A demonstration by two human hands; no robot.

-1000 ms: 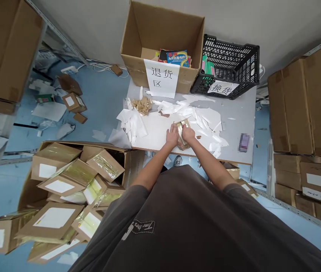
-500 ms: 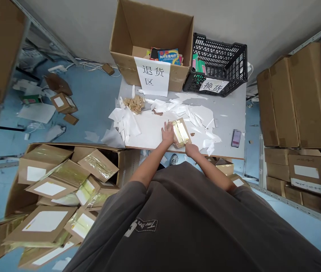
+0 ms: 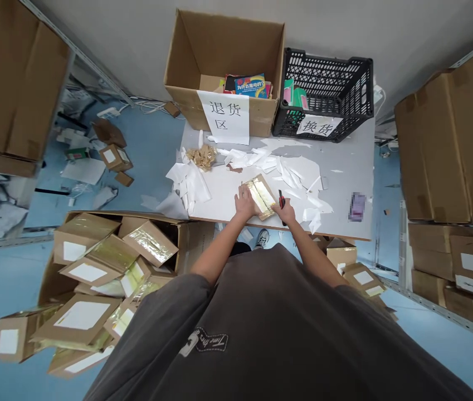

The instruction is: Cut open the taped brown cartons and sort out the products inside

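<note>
On the table near its front edge lies a small cardboard package [image 3: 261, 196] with a white label and shiny yellowish tape. A dark slit line runs along its taped face. My left hand [image 3: 245, 203] is closed against the package's left side, holding it down. At the lower right corner, my right hand [image 3: 284, 211] is wrapped around a red and black utility knife [image 3: 282, 199], which points up and away from the package. Its fingers also touch or nearly touch the package corner; I cannot tell which.
White paper scraps [image 3: 290, 172] and crumpled brown tape [image 3: 203, 157] litter the table. Behind stand a labelled cardboard box [image 3: 181, 108] with books and a black crate [image 3: 347, 103]. A phone-like object [image 3: 357, 206] lies right. Taped parcels [image 3: 81, 317] fill a large box at left.
My right hand has turned so the utility knife now shows, lifted off the package's tape. My left hand stays at the package's left side. The camera view has shifted slightly.
</note>
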